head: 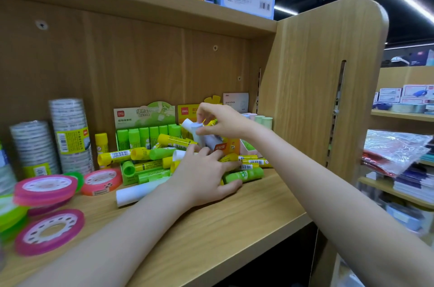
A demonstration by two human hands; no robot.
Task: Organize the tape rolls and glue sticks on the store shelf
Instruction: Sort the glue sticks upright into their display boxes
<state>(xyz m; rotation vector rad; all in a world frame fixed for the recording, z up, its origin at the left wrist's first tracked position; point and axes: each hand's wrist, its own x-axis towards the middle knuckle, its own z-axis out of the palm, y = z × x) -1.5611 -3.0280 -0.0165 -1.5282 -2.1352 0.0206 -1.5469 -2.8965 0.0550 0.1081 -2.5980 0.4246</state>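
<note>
**White sticks in hand, the heap underneath**

White glue sticks (pixel 196 130) sit pinched in my right hand (pixel 223 122), lifted above the pile of yellow and green glue sticks (pixel 164 157). My left hand (pixel 204 176) lies on that pile, fingers loosely spread, grasping nothing. Behind stands a green display box (pixel 145 127) of upright sticks. Left along the wooden shelf (pixel 246 211) lie pink tape rolls (pixel 47 189) and stacked clear tape rolls (pixel 70 134).

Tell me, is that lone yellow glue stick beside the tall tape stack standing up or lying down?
Standing up. The yellow glue stick stands on end, cap on top, beside the tall tape stack.
</note>
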